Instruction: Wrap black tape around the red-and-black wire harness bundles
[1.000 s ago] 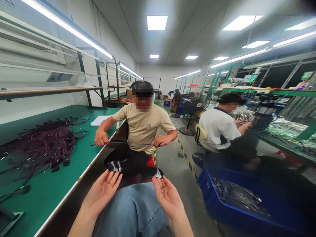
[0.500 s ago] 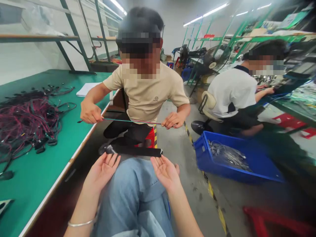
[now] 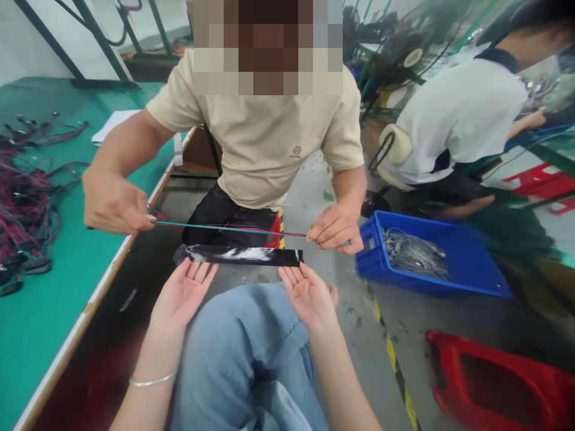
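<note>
A strip of black tape (image 3: 245, 255) is stretched level above my knees, its surface shining with reflected light. My left hand (image 3: 179, 296) grips its left end between thumb and fingers, palm up, where a dark rounded mass that may be the roll partly shows. At the other end, my right hand (image 3: 311, 297) pinches the tape, also palm up. Just beyond the strip, a person facing me holds thin teal, red and dark wires (image 3: 233, 228) taut between both hands. The wires run nearly parallel to the tape, apart from it.
To the left is a green worktable (image 3: 90, 293) with a heap of dark and red cables (image 3: 29, 197). A blue crate (image 3: 476, 257) of grey cables stands on the floor at right, near a red plastic stool (image 3: 489, 359). Another person sits beyond the crate.
My view has tipped down and closer to the facing person. The tape has turned so its shiny face shows, and the wires now hang nearer to it. Both my hands keep their hold.
</note>
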A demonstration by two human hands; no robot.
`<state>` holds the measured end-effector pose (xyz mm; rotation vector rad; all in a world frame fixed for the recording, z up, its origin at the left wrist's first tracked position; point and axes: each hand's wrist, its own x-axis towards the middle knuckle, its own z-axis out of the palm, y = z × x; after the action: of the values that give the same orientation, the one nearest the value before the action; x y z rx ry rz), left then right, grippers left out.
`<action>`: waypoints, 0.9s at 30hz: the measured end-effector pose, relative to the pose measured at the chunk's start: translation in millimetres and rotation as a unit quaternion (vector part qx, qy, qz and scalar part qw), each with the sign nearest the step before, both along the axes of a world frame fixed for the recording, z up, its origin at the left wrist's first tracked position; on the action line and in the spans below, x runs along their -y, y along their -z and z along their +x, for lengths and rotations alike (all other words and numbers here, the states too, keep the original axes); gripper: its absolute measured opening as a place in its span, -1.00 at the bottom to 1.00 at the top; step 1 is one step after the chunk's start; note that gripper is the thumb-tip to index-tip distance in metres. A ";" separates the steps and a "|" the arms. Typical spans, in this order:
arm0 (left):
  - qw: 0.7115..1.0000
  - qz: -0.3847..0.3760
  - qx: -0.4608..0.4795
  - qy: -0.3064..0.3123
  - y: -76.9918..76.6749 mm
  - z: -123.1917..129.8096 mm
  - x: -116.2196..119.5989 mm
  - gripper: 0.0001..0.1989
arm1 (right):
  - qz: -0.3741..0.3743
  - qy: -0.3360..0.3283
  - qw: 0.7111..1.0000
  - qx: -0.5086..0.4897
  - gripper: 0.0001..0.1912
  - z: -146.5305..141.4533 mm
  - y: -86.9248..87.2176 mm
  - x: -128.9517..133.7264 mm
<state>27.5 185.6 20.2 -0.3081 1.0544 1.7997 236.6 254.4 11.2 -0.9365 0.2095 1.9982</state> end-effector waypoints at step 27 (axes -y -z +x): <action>0.998 -0.027 0.032 0.037 14.4 -0.8 -17.0 -0.78 | -0.014 0.039 0.982 -0.186 -0.76 -2.4 24.6 -3.7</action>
<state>26.7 202.6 5.8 -0.3526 1.0585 1.6866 234.1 258.1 -13.4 -0.5545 0.4761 2.0888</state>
